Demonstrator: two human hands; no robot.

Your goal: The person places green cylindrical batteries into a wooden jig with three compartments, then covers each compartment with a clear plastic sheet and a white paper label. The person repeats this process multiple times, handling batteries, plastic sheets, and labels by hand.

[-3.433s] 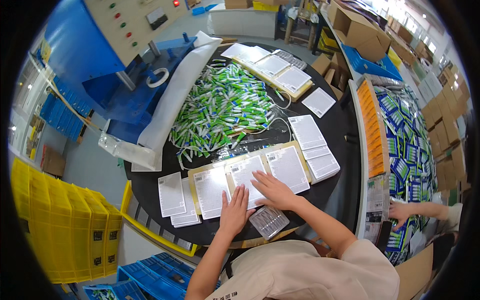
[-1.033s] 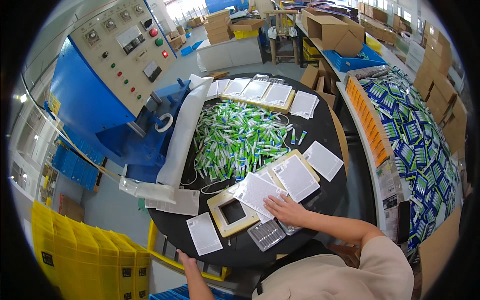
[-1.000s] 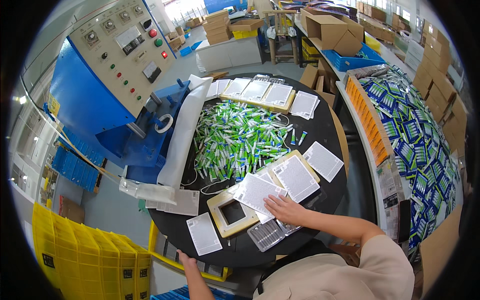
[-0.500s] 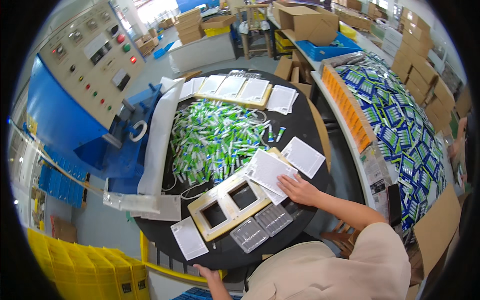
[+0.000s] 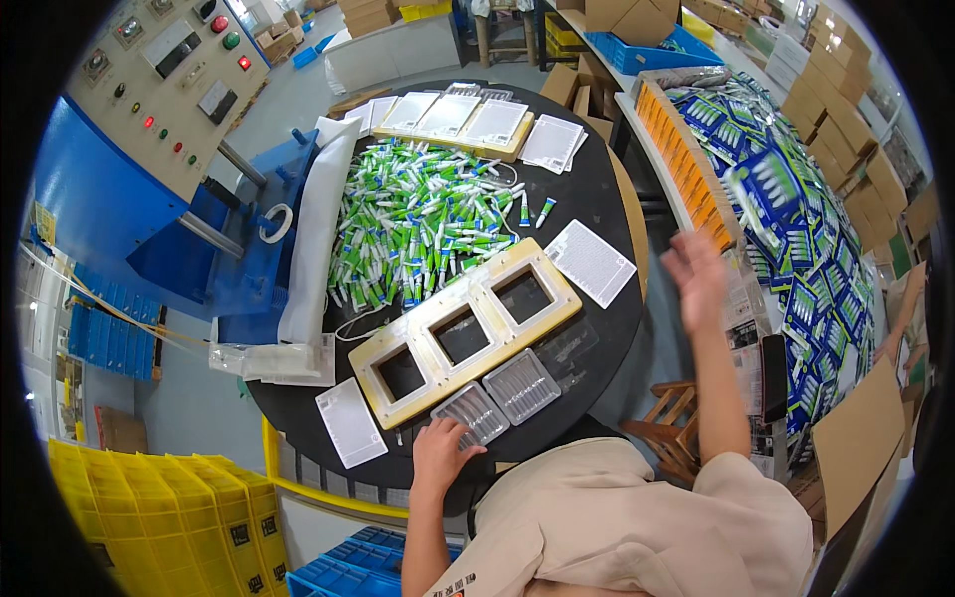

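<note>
My left hand (image 5: 443, 454) rests at the near edge of a clear plastic blister tray (image 5: 472, 413), thumb and curled fingers apart. A second clear tray (image 5: 521, 386) lies beside it. Behind them is a cream frame (image 5: 423, 343) with three square openings, dark inside. My right hand (image 5: 696, 279) is off the table, blurred by motion, its fingers loosely spread with nothing visible in them. Above and beyond it a smeared blue-and-green blister pack (image 5: 762, 195) is apart from the hand, over a heap of similar packs (image 5: 821, 298). White cards (image 5: 591, 264) lie at both ends of the frame.
Small green-and-white tubes (image 5: 418, 219) are heaped on the round black table (image 5: 597, 343). A second frame (image 5: 517, 147) bearing white cards stands at the far side. A blue press machine (image 5: 119, 209) is at left, yellow crates (image 5: 169, 507) lower left, a wooden stool (image 5: 671, 423) right.
My right hand has left the white cards on the frame and swung right; those cards are gone from there. My left hand has come up from below the table edge to the tray.
</note>
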